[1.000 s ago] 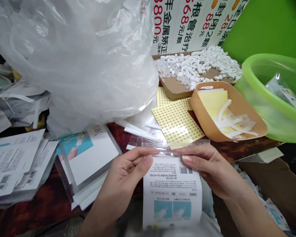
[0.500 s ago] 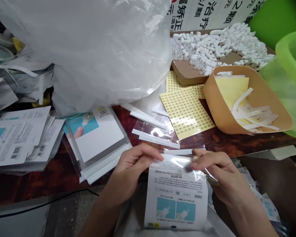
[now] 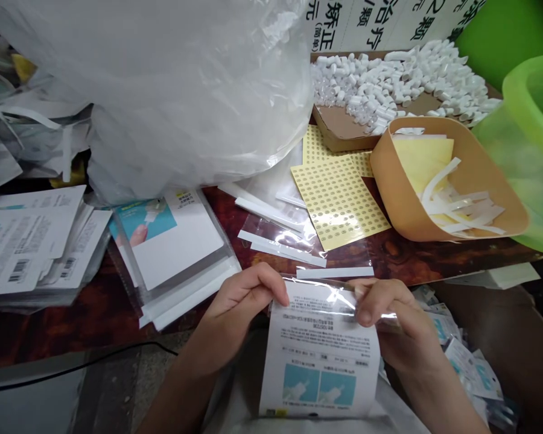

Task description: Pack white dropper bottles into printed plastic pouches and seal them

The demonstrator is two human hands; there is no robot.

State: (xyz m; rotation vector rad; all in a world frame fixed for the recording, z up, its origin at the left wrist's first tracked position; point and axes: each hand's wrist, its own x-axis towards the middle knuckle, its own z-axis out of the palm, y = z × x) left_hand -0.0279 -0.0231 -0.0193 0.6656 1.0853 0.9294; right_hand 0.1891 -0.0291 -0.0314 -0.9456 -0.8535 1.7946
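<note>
A printed card in a clear plastic bag [image 3: 319, 355] hangs between my two hands, its text upside down and two blue pictures near its lower end. My left hand [image 3: 248, 301] pinches the bag's upper left corner between thumb and fingers. At the upper right, my right hand [image 3: 389, 307] grips the bag's top edge, thumb lying on the clear film. Just beyond my hands, several clear bags with white strips [image 3: 283, 247] lie on the table. To the left is a stack of bagged cards [image 3: 181, 241] with a blue picture on top.
A big white plastic sack [image 3: 199, 96] fills the back left. More printed cards [image 3: 31, 241] lie far left. Yellow sticker sheets [image 3: 341, 205] sit before an orange bin [image 3: 389, 205] of paper strips. Behind are a cardboard tray [image 3: 344, 120] of white caps and a green basket [image 3: 502, 150].
My right thumb has shifted down over the bag's top edge, which now looks folded. The bagged card has moved slightly left and toward me. The camera view has shifted a little.
</note>
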